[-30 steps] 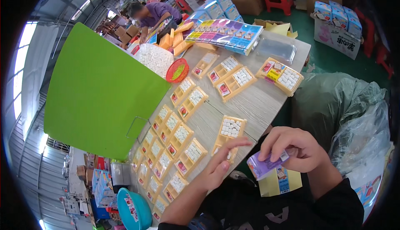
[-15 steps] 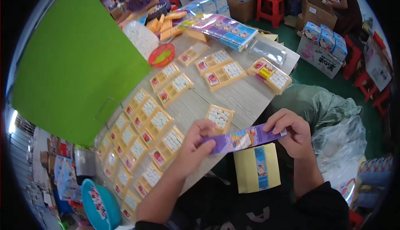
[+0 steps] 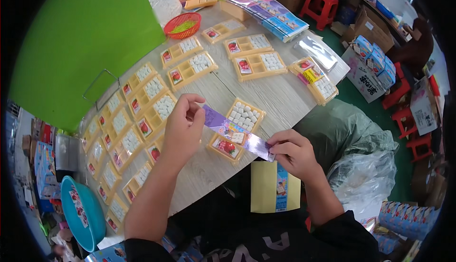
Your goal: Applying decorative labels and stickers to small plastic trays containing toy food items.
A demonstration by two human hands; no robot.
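A purple printed paper strip is stretched between my hands, slanting down to the right. My left hand pinches its upper left end, and my right hand pinches the lower right end. The strip crosses over the middle of a yellow plastic tray at the table's near edge. White candy-like pieces show in the tray above the strip, and a strawberry-printed packet shows below it. Whether the strip touches the tray I cannot tell. Below my right hand lies a pale yellow box with a blue band.
Rows of similar filled trays cover the table's left side. A tray with a printed band lies at right, near stacked printed sheets. A red basket, green panel, teal basin and plastic bags surround the table.
My hands have moved left and the strip has swung from nearly level to a slant, now over the tray. My view has shifted so more of the near tray shows.
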